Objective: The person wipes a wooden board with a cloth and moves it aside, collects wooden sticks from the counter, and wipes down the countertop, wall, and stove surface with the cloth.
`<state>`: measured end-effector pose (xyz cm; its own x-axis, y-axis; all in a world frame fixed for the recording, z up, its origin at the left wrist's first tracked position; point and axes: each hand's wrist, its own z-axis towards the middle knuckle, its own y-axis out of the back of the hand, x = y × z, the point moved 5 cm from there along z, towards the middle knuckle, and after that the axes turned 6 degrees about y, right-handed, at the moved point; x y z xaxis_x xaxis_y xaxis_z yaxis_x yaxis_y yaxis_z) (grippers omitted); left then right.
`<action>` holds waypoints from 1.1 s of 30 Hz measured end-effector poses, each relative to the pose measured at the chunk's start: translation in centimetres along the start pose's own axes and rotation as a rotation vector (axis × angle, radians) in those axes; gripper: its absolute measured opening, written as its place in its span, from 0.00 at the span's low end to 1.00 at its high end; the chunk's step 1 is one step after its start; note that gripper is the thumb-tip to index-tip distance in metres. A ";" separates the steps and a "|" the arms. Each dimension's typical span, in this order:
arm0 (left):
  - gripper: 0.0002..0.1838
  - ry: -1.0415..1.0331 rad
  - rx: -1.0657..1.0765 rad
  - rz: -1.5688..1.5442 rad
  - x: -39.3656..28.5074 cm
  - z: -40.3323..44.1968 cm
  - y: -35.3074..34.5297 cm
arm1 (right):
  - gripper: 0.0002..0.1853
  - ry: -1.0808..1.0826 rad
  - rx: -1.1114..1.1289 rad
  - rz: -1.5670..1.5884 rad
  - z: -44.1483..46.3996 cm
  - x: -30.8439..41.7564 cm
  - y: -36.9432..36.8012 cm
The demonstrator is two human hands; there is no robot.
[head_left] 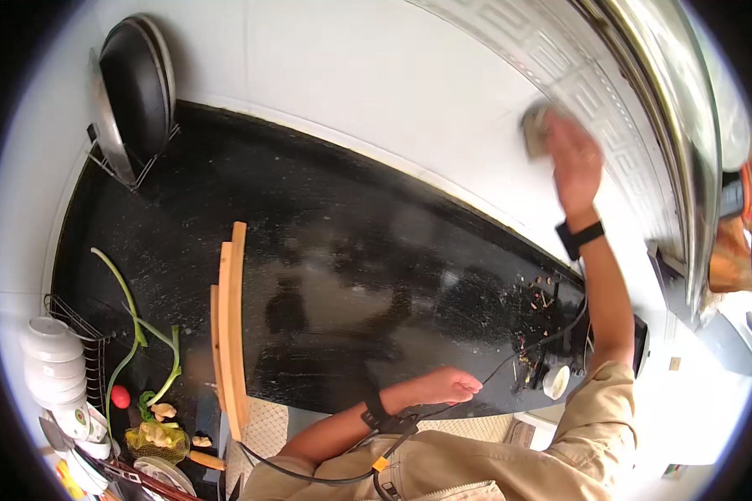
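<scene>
Cloth (534, 132) under open right hand (575, 160)

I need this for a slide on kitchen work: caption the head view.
Right hand holding a grayish pad against the white wall, left hand by the black countertop's near edge.

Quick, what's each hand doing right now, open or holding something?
Left hand: loosely open, seemingly empty.
Right hand: holding a pad against the wall.

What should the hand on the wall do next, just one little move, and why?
Probably slide the pad a little along the wall. The right hand already has it up against the white tiles, and both look blurred, as if wiping.
</scene>
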<state>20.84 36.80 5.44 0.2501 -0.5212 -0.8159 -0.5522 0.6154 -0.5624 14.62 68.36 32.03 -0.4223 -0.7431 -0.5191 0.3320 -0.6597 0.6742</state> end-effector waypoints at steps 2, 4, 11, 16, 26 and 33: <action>0.23 0.005 0.011 0.011 -0.5 0.9 -0.9 | 0.14 -0.030 -0.149 -0.093 2.5 -0.1 0.6; 0.23 0.015 0.014 0.015 -0.1 2.3 -1.2 | 0.12 -0.087 -0.294 0.043 1.9 -0.5 -1.3; 0.23 0.098 -0.006 0.029 4.2 5.2 -1.8 | 0.17 0.214 0.347 0.342 -16.9 5.4 -15.5; 0.23 0.048 0.010 0.025 2.2 7.3 -4.0 | 0.15 -0.123 -0.064 0.300 0.5 -0.2 -3.9; 0.23 -0.067 -0.072 0.056 4.6 8.1 -2.7 | 0.23 0.304 0.406 0.409 -15.7 8.9 -18.8; 0.23 -0.064 -0.059 0.046 1.1 7.7 -4.7 | 0.16 0.383 -0.254 0.017 3.8 4.7 -4.4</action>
<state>29.83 37.94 6.15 0.2724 -0.4529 -0.8489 -0.6099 0.6011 -0.5164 7.94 68.17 28.65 -0.0889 -0.7106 -0.6979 0.5528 -0.6181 0.5589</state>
